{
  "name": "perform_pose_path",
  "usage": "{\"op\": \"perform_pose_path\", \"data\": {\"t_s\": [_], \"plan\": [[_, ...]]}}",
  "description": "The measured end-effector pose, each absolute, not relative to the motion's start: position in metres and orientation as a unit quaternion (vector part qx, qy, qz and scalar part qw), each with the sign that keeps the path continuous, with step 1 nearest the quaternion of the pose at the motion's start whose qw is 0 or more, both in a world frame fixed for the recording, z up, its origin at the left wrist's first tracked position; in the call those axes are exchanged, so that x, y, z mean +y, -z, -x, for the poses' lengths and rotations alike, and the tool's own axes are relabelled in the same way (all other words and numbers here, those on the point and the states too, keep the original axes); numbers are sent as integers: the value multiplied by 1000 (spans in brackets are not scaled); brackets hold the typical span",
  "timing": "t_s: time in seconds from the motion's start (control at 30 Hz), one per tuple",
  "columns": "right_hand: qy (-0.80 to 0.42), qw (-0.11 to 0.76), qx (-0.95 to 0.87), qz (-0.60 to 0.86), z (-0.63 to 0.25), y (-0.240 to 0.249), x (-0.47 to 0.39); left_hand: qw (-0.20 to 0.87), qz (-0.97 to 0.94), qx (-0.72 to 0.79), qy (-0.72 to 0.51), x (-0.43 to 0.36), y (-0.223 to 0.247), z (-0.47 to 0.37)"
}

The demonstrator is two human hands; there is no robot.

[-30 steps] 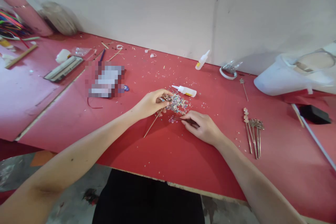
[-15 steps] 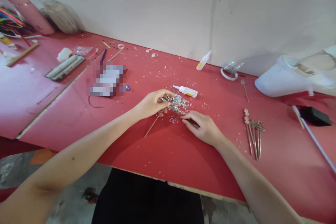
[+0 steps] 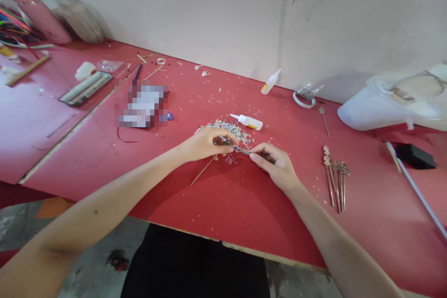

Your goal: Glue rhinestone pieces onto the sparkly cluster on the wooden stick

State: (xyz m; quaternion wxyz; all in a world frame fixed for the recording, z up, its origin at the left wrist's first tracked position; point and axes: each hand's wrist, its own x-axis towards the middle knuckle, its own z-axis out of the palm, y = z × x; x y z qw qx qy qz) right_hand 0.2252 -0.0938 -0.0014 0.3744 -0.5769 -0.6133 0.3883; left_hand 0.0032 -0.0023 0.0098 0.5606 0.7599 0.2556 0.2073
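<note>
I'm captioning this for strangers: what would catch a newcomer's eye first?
Probably the bright red tabletop, set against a pale wall. Near its middle, glittering chips lie heaped beside the left hand, which holds a thin-stemmed piece. To the right lie several bronze-coloured sticks with ornate heads.

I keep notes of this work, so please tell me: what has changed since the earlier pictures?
The left hand moved slightly toward the person, uncovering more of the glitter pile. The right hand brought its slim tool up to the left one. Neither let go: the left still holds its thin stick. The lying bottle stayed put.
</note>
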Motion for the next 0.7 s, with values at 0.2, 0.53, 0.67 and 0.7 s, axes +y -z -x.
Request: {"op": "perform_pose_path", "data": {"t_s": [0.2, 0.53, 0.67, 0.7], "plan": [[-460, 417, -538, 569, -219, 2, -96, 467, -816, 251, -229, -6, -11, -6], [-511, 439, -492, 551, -217, 3, -96, 407, -841, 230, -271, -10, -9, -7], [-520, 443, -481, 549, -217, 2, -96, 390, -845, 225, -287, -11, -9, -7], [-522, 443, -479, 549, -217, 1, -96, 387, -846, 225, -288, -11, -8, -7]]}}
